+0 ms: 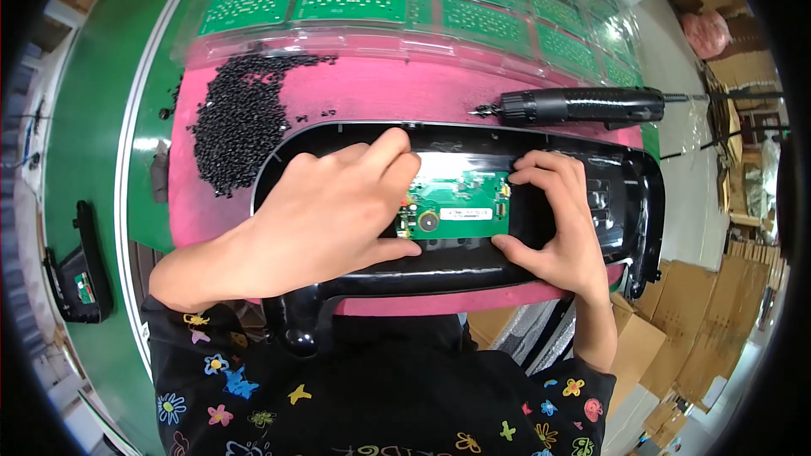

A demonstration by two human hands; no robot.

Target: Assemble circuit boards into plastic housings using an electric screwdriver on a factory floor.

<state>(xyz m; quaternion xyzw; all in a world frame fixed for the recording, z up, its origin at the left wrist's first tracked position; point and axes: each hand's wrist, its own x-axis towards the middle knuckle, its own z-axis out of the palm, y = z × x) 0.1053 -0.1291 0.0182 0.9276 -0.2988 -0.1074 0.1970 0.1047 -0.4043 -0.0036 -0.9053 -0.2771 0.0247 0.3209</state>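
Note:
A green circuit board [473, 194] with a round buzzer-like part and a white label lies inside a glossy black plastic housing [372, 281] in front of me. My left hand [342, 198] grips the board's left end, its fingers bent over the far side and the thumb at the near edge. At the right end, my right hand [557, 219] holds the board between its fingers at the far corner and its thumb at the near corner. The left hand hides part of the board's left end.
On the pink mat [372, 84] lies a heap of small black screws [241, 122]. A black electric screwdriver [583, 106] rests beyond the housing. Clear trays of green boards [351, 0] stand at the back. Another black housing [80, 274] sits far left; cardboard [701, 312] lies at right.

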